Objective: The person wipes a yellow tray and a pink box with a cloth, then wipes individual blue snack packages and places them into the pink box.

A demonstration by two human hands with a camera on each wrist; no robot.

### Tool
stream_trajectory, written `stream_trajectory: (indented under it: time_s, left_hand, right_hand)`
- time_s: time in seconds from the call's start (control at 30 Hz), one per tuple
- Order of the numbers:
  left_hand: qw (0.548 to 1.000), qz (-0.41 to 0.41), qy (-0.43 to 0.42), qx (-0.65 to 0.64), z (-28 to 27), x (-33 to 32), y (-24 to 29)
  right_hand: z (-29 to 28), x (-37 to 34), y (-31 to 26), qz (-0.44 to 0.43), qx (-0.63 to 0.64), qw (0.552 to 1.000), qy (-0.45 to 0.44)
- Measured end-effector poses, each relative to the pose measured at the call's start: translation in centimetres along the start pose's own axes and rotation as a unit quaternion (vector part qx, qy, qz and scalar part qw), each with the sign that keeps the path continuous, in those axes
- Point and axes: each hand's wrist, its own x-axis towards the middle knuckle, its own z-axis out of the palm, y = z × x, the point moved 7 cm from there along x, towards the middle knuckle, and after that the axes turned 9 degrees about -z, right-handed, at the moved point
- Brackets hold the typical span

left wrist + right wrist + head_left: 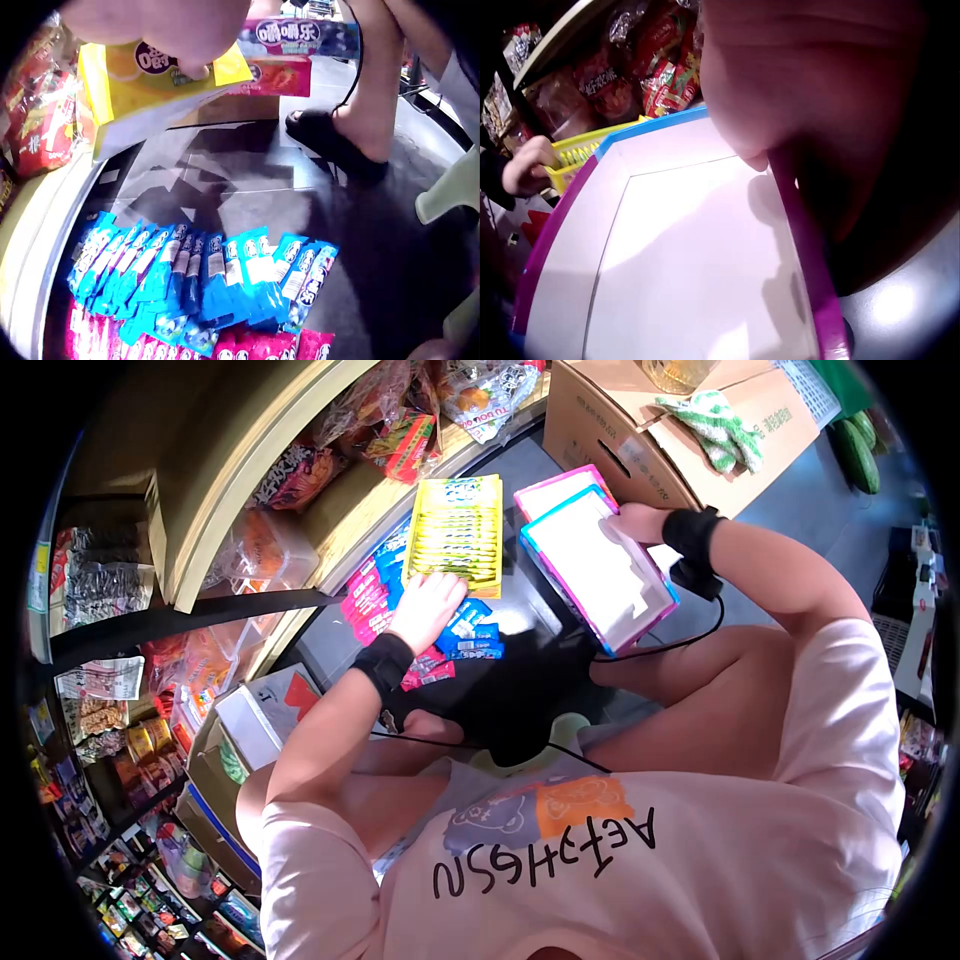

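Observation:
My left hand (pixel 430 610) grips the near edge of a yellow candy box (pixel 455 490) packed with rows of yellow candy packets. The left wrist view shows its fingers over the printed side of this box. On the right, my right hand (pixel 640 524) pinches the wall of a blue and purple candy box (pixel 610 565), tilted so its bare white inside faces up. Just behind it a pink candy box (pixel 545 490) overlaps it. Loose blue candy packets (pixel 247 277) lie fanned on the dark floor, with pink candy packets (pixel 255 345) alongside them.
A cardboard carton (pixel 640 460) stands at the far right, with a green and white cloth (pixel 715 430) on top. Wooden shelving (pixel 350 530) with bagged snacks runs along the left. Below, a black slipper (pixel 341 142) and a pale green stool leg (pixel 450 187) show.

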Motion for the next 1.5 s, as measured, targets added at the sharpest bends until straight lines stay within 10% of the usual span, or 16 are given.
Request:
stream_trajectory:
  time_s: [0.3, 0.73, 1.07, 1.3, 1.5]
  left_hand:
    - [0.997, -0.036, -0.067, -0.019, 10.6, 4.7, 4.8]
    - [0.991, -0.074, -0.066, -0.086, 16.1, 4.5, 9.2]
    - [0.803, -0.423, 0.076, -0.414, 16.7, 0.2, 0.4]
    - [0.502, -0.456, -0.013, -0.734, 23.2, 0.1, 0.9]
    - [0.564, -0.468, -0.019, -0.681, 23.6, -0.9, -1.0]
  right_hand:
    - [-1.7, -0.9, -1.7, 0.0, 0.21, 0.977, 0.019]
    - [-0.5, 6.0, -4.3, -0.037, -0.08, 0.995, 0.038]
    - [4.7, 8.8, -5.0, -0.025, -0.101, 0.995, 0.007]
    - [4.9, 6.4, -7.1, 0.08, 0.019, 0.988, -0.134]
    - [0.6, 8.0, -9.0, -0.019, -0.001, 1.0, -0.014]
